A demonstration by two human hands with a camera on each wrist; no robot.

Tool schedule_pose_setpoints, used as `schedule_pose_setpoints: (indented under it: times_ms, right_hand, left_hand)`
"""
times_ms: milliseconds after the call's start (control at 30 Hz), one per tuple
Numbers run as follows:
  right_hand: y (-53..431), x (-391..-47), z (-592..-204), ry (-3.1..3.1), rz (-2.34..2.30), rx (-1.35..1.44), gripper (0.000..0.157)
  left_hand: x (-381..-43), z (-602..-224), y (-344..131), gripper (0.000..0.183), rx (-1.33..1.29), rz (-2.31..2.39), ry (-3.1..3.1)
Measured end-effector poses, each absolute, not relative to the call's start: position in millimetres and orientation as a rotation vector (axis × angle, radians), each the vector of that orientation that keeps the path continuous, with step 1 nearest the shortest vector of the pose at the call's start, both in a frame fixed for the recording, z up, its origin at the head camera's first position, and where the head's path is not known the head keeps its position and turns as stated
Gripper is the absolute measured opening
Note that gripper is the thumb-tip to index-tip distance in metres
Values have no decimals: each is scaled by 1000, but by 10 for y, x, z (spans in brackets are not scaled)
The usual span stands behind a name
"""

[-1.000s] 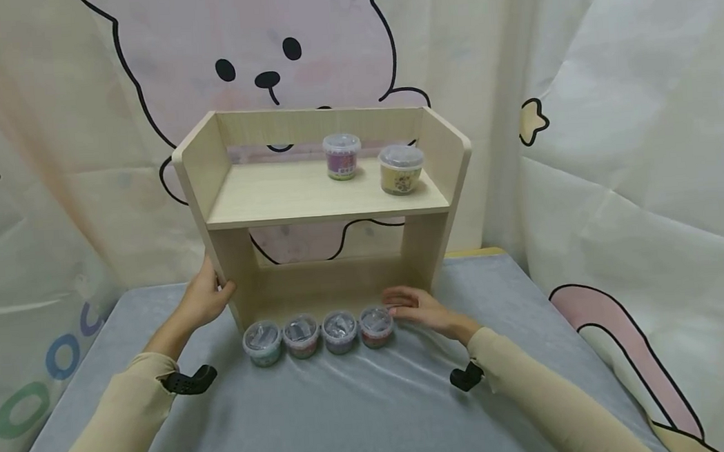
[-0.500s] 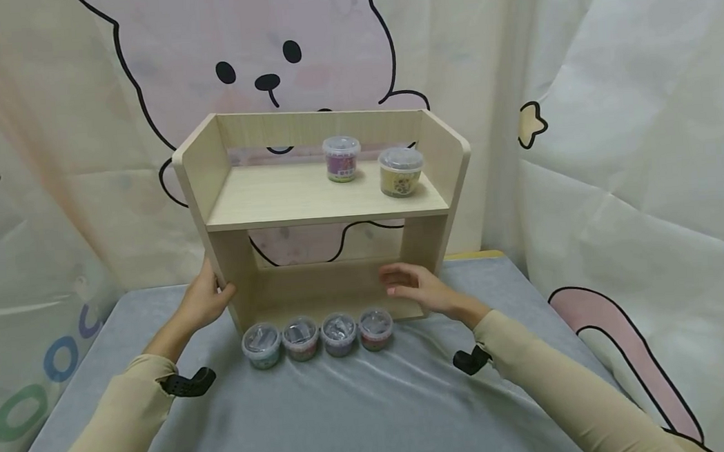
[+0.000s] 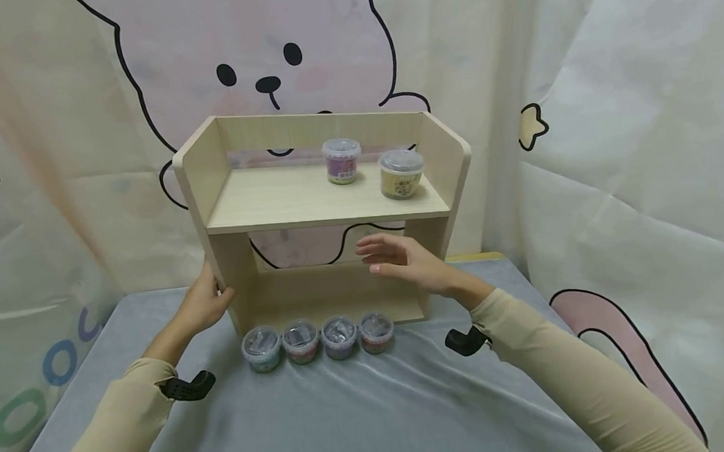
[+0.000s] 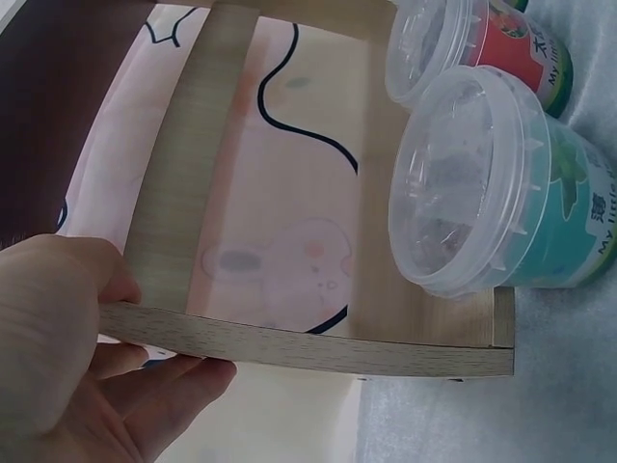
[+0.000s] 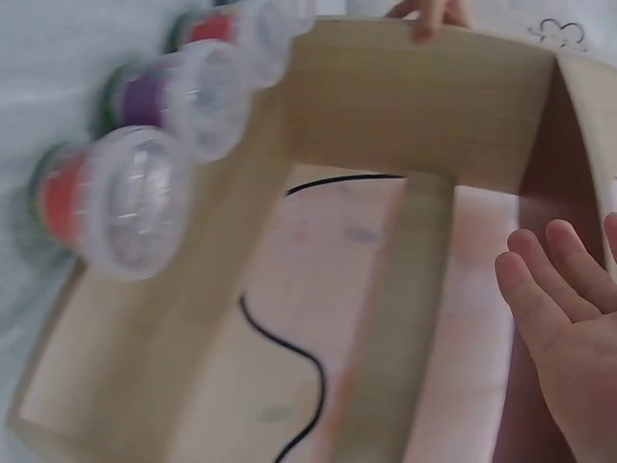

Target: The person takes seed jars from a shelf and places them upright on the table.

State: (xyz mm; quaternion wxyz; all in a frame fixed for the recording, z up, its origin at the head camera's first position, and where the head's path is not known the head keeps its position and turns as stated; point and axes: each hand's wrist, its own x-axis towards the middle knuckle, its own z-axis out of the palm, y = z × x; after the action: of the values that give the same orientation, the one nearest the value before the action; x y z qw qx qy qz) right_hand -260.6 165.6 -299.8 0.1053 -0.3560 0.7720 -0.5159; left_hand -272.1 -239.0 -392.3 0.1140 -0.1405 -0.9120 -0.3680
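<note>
My left hand [image 3: 205,299] grips the left side panel of a pale wooden shelf [image 3: 329,195], thumb inside and fingers outside, as the left wrist view also shows. In front of the shelf's lower opening, my right hand [image 3: 409,264] hovers with fingers extended and holds nothing. Several lidded plastic tubs stand in a row on the cloth at the shelf's foot: a teal tub [image 3: 262,349] at left, a red tub [image 3: 301,342], a purple tub [image 3: 339,338] and another red tub [image 3: 377,333] at right. On the upper board sit a purple-labelled tub [image 3: 341,161] and a yellow tub [image 3: 401,174].
A blue-grey cloth [image 3: 349,420] covers the table. Cream curtains [image 3: 630,133] with cartoon prints hang behind and at both sides. Each wrist wears a black band, such as the left wristband [image 3: 187,387].
My right hand has risen from beside the rightmost red tub and moved up and slightly left, to the front of the lower compartment. My left hand keeps its hold on the shelf.
</note>
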Motion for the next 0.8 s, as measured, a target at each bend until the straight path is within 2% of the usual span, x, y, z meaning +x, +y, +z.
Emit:
schedule_pose_setpoints:
  times_ms: [267, 433, 800]
  right_hand:
    - [1568, -2598, -2570, 2210, -1670, -1031, 52]
    - [1413, -2721, -2356, 2178, -1847, -942, 51]
    - [1176, -3110, -2263, 2228, -1956, -619, 64]
  left_hand:
    - [-2725, -3903, -2362, 81, -441, -1091, -2676]
    - [-2736, -3887, -2369, 81, -451, -1088, -2672]
    - [-2727, -3918, -2387, 80, -410, -1085, -2678]
